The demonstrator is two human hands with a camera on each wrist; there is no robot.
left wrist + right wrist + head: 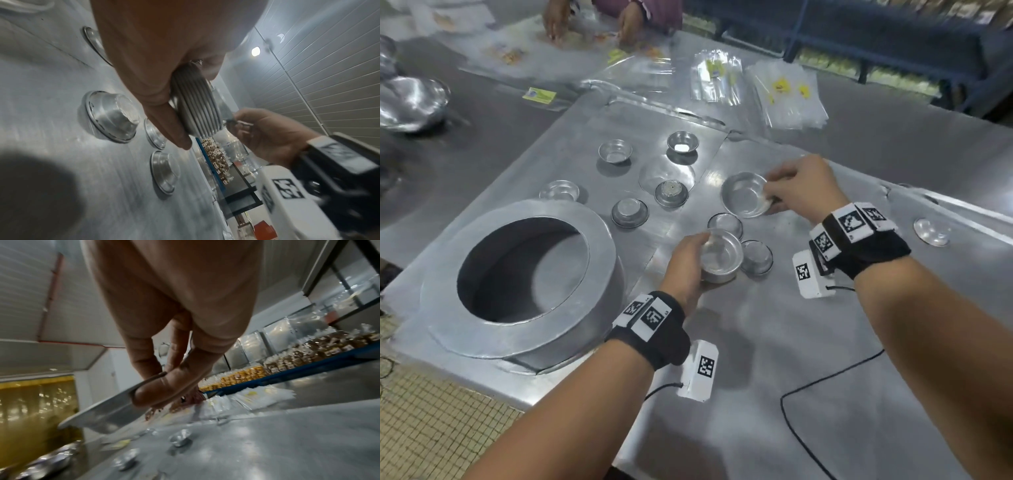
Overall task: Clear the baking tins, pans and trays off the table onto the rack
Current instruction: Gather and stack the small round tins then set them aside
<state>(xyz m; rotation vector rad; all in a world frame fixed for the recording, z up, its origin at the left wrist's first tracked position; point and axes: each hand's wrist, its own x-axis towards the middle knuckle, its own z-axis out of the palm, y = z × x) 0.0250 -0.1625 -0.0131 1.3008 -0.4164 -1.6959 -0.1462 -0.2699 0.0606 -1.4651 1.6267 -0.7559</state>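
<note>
My left hand [697, 255] grips a nested stack of small round tins [722, 257] just above the table; the left wrist view shows the stacked rims [197, 107] between thumb and fingers. My right hand [772, 193] pinches the rim of a single tilted tin [743, 198], with the thumb on the rim [144, 386] in the right wrist view. Loose small tins lie around them: two below the stack [725, 223] [756, 261] and several further left [629, 212] [671, 192]. A large round pan [599, 246] sits at the left.
One tin [931, 232] lies far right. Piles of clear plastic bags [787, 92] lie at the back, where another person's hands [592, 20] work. Steel bowls [410, 102] stand at the far left. A black cable [825, 380] runs across the near table.
</note>
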